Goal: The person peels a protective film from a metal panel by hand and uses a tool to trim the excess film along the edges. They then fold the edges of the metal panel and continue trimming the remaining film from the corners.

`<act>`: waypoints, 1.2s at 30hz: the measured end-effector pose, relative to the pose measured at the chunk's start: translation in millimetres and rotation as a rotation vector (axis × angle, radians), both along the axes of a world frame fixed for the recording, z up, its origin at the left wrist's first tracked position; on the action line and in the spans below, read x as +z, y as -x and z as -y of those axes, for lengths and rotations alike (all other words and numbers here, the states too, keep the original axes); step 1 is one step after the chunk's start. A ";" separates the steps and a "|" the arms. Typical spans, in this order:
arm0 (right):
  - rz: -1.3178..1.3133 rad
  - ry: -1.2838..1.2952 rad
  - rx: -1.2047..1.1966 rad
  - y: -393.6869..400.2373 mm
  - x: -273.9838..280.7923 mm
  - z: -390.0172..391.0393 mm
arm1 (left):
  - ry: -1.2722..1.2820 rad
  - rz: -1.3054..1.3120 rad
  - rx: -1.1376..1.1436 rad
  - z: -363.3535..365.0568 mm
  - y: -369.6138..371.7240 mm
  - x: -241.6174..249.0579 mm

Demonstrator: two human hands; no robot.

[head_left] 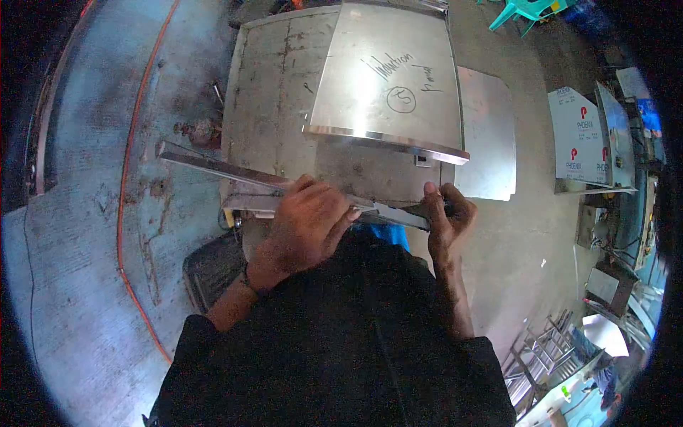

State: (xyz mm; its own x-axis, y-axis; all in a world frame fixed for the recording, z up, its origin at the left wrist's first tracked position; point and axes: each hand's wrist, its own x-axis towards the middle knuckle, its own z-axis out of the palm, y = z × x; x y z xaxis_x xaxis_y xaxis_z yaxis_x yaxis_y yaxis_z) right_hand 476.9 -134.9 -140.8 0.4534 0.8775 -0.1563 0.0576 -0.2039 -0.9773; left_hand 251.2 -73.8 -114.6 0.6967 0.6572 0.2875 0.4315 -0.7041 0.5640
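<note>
A long, narrow metal channel (220,169) slants across in front of my body, its far end out to the left. My left hand (309,220) is closed over its middle, thumb and fingers pressed together near the upper face. At the right end, my right hand (449,219) grips the channel with the thumb raised. Just beyond lies a folded sheet-metal panel (391,78) with handwriting and a circled mark, its bent lip facing me. The panel rests on a worn metal worktable (274,85).
A flat metal sheet (487,135) lies right of the panel. An orange cable (126,185) runs along the floor at left, near a dark box (213,270). Boards with printed film (580,135) stand at right, metal frames (544,356) below. A green plastic stool (530,11) is at the back.
</note>
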 end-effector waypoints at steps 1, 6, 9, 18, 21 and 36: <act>0.001 0.000 0.000 -0.4 0.2 0.0 | -0.014 0.019 0.012 0.4 -0.5 -0.9; -0.020 -0.005 -0.035 1.9 -1.0 -1.9 | -0.042 0.138 0.083 -1.0 0.4 3.8; 0.013 0.023 -0.027 0.7 -3.8 -1.9 | -0.047 0.098 0.031 -5.4 2.5 7.6; 0.006 -0.020 -0.019 -0.1 -6.2 -3.3 | -0.013 0.016 0.022 -6.6 -3.7 2.6; 0.009 -0.021 -0.007 -1.1 -7.4 -1.3 | -0.095 0.043 0.022 -6.0 -7.8 1.6; 0.007 -0.028 -0.024 1.0 -4.8 -2.7 | -0.026 -0.039 0.009 -6.7 -3.2 13.8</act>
